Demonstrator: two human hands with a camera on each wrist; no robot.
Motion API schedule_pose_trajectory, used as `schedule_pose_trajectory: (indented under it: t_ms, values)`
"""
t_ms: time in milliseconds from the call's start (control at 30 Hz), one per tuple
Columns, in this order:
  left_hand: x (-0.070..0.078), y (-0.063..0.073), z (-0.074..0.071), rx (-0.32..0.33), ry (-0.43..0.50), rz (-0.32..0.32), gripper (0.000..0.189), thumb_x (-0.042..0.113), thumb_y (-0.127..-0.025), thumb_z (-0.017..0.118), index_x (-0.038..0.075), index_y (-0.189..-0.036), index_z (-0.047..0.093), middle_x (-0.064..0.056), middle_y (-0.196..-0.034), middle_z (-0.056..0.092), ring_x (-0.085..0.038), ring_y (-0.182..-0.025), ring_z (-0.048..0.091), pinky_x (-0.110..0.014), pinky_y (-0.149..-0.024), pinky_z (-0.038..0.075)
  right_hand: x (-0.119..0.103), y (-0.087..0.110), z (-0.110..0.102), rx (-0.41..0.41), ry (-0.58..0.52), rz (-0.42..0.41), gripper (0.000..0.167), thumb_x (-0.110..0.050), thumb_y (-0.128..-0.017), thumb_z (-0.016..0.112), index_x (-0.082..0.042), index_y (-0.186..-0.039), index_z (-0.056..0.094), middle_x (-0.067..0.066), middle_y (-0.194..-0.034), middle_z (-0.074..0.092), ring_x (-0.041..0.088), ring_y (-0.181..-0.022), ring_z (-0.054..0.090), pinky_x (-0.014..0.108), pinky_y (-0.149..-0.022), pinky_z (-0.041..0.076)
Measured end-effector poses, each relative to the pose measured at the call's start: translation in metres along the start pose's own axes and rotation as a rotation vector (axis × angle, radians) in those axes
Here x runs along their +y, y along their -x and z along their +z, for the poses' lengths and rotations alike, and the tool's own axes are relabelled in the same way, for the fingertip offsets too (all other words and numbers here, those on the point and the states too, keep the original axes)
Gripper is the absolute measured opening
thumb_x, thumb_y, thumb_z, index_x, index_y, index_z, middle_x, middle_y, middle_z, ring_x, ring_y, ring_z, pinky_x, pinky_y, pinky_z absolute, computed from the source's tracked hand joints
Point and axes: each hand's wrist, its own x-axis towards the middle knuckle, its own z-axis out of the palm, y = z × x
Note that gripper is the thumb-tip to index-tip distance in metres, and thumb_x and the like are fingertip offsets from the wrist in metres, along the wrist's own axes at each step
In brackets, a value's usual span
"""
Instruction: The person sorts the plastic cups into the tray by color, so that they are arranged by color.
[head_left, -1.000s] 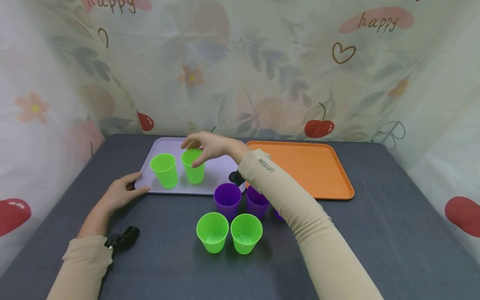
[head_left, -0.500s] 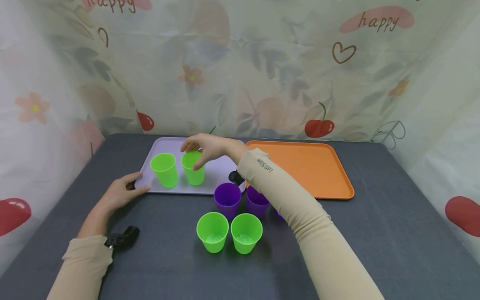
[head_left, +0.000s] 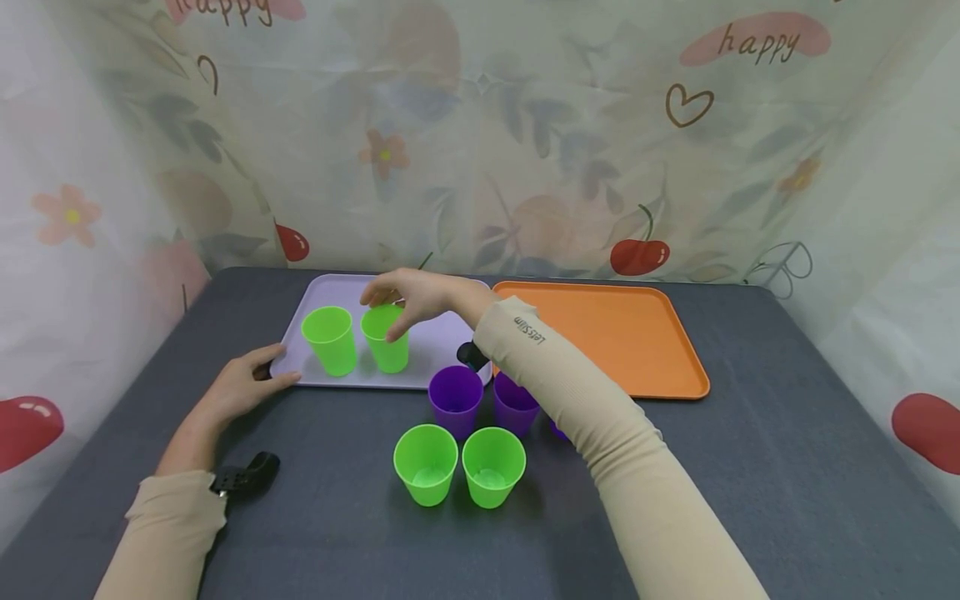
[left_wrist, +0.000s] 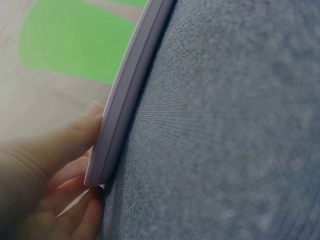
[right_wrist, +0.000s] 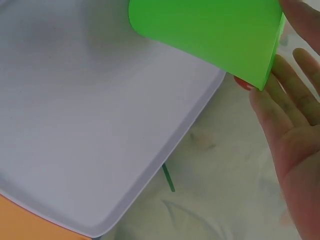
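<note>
In the head view, my left hand [head_left: 243, 386] grips the near left corner of the lilac tray [head_left: 442, 371]; its thumb lies over the rim in the left wrist view. My right hand [head_left: 420, 297] reaches over that tray and holds a green cup [head_left: 390, 352] by its upper rim, thumb on the near side and fingers on the far side. That cup is upright, at or just above the tray's surface. To its left, a second green cup [head_left: 330, 342] stands upright on the tray. The right wrist view shows the held cup [right_wrist: 210, 35] close up.
Two green cups [head_left: 426, 467] stand side by side in front, with purple cups [head_left: 455, 400] behind them. The right sleeve partly hides the purple row. An orange tray [head_left: 637, 342] lies right of the lilac one. A patterned cloth [head_left: 480, 167] hangs behind the table.
The right hand and the green cup in it have come down slightly toward the lilac tray. My left hand stays at the tray's corner.
</note>
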Motion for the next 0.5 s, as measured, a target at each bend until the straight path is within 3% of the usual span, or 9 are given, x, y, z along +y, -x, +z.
schedule_pose_trajectory:
  t_ms: [267,500]
  values:
    - [-0.0031,-0.001,0.0005,-0.002,-0.006,0.006,0.073,0.034,-0.089,0.063,-0.01,-0.139,0.034,-0.038,-0.139,0.035,-0.048,-0.125,0.04,-0.057,-0.1,0.036,0.0022,0.0012,-0.0009,0.0,0.064,-0.039,0.061,-0.01,-0.077,0.076,-0.003,-0.131,0.048,0.013,-0.137,0.052,0.019,-0.129,0.046,0.03,-0.106,0.038]
    - [-0.0027,-0.0004,0.0004,-0.001,-0.001,0.01,0.072,0.033,-0.089,0.063,-0.01,-0.139,0.034,-0.037,-0.139,0.035,-0.048,-0.126,0.04,-0.057,-0.1,0.036,0.001,0.0006,-0.0008,0.005,0.051,-0.027,0.063,-0.01,-0.077,0.076,-0.003,-0.133,0.046,0.014,-0.138,0.051,0.019,-0.13,0.045,0.028,-0.107,0.038]
